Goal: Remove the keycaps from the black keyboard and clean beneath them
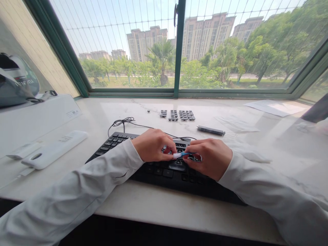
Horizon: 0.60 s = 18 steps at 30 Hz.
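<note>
Over a black keyboard (112,141), my two hands meet above its right half, where several keycaps are off and the sockets show. My left hand (155,145) is closed, its thumb and fingertips pinching a small white piece (176,155), possibly tissue or a wipe. The white piece meets a slim blue pointed tool (189,153), which my right hand (210,157) pinches between thumb and fingers. The tool's exact kind is too small to make out. Loose keycaps (187,115) lie in groups behind the keyboard, with one single keycap (148,111) apart on the left.
The keyboard's coiled cable (123,121) lies behind it. To the right are a dark slim object (210,130), crumpled clear plastic (235,123) and a paper sheet (278,107). A white power strip (55,148) and a white box (38,118) stand left. A window closes off the back.
</note>
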Each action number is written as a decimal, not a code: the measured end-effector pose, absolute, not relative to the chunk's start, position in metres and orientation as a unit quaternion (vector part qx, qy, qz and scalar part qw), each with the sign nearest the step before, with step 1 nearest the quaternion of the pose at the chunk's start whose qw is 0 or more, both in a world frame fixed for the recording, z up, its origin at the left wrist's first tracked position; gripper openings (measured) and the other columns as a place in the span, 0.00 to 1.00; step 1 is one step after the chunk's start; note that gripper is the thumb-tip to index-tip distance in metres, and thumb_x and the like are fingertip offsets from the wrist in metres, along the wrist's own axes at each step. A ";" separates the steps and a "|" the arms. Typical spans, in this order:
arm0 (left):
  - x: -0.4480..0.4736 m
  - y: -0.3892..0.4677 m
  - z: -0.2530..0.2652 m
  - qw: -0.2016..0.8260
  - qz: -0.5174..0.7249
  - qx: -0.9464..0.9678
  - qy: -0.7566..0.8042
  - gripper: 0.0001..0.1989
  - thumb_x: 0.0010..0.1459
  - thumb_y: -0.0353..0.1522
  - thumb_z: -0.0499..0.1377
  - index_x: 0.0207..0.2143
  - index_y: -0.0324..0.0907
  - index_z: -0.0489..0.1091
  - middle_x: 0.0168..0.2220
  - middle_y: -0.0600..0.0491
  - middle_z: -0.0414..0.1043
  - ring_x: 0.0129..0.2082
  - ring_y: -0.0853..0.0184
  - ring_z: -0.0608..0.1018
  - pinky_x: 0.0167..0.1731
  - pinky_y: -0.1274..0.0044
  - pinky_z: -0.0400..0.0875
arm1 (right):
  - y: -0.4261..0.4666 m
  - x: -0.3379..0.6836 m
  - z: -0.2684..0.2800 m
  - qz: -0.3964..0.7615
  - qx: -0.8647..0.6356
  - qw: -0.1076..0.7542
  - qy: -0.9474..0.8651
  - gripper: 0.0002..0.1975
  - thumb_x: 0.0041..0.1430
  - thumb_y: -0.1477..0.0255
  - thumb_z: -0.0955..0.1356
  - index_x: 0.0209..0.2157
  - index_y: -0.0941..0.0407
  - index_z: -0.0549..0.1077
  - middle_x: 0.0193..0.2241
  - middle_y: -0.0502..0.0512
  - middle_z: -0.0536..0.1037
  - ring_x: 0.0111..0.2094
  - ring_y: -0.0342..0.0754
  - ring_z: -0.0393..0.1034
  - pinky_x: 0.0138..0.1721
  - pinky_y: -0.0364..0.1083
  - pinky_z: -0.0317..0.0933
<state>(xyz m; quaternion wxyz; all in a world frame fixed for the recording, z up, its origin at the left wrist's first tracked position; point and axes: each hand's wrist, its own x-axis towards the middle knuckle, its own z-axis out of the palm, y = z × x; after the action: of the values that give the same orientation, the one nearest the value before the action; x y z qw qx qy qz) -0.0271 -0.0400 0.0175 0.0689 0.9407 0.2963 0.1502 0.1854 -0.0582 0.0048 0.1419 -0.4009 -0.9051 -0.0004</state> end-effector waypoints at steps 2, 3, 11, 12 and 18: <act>-0.027 -0.041 0.018 0.060 0.149 0.941 0.297 0.06 0.52 0.32 0.60 0.29 0.44 0.77 0.24 0.57 0.73 0.21 0.75 0.70 0.25 0.82 0.60 | -0.060 0.185 0.006 -0.009 -0.402 0.131 -0.906 0.09 0.54 0.67 0.65 0.28 0.52 0.76 0.25 0.50 0.75 0.23 0.41 0.62 0.25 0.43 0.45; -0.027 -0.041 0.018 0.056 0.148 0.942 0.297 0.06 0.52 0.33 0.59 0.29 0.44 0.77 0.24 0.58 0.73 0.22 0.75 0.70 0.25 0.82 0.60 | -0.060 0.185 0.006 -0.014 -0.398 0.128 -0.908 0.09 0.55 0.67 0.64 0.28 0.52 0.76 0.25 0.50 0.75 0.23 0.41 0.63 0.25 0.44 0.45; -0.027 -0.043 0.018 0.047 0.137 0.943 0.301 0.06 0.51 0.31 0.60 0.30 0.46 0.77 0.25 0.59 0.74 0.23 0.75 0.71 0.25 0.82 0.58 | -0.067 0.181 0.006 -0.047 -0.385 0.107 -0.915 0.09 0.58 0.69 0.63 0.29 0.54 0.74 0.28 0.52 0.74 0.24 0.41 0.64 0.24 0.45 0.42; -0.027 -0.043 0.018 0.048 0.137 0.942 0.302 0.06 0.51 0.31 0.60 0.30 0.46 0.77 0.25 0.59 0.74 0.23 0.75 0.71 0.25 0.82 0.58 | -0.067 0.181 0.006 -0.051 -0.389 0.103 -0.914 0.10 0.58 0.69 0.62 0.29 0.54 0.74 0.28 0.52 0.75 0.23 0.41 0.63 0.24 0.45 0.41; -0.027 -0.043 0.018 0.057 0.143 0.941 0.303 0.05 0.51 0.32 0.61 0.29 0.46 0.77 0.24 0.59 0.74 0.22 0.75 0.70 0.25 0.82 0.59 | -0.063 0.186 0.006 -0.044 -0.394 0.111 -0.911 0.11 0.59 0.66 0.63 0.28 0.53 0.75 0.26 0.50 0.75 0.23 0.41 0.63 0.23 0.44 0.41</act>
<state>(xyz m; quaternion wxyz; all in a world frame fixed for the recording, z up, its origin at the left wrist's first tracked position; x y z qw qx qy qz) -0.0273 -0.0426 0.0180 0.0566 0.9406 0.3029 0.1427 0.1863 -0.0628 0.0061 0.1108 -0.3936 -0.9115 -0.0442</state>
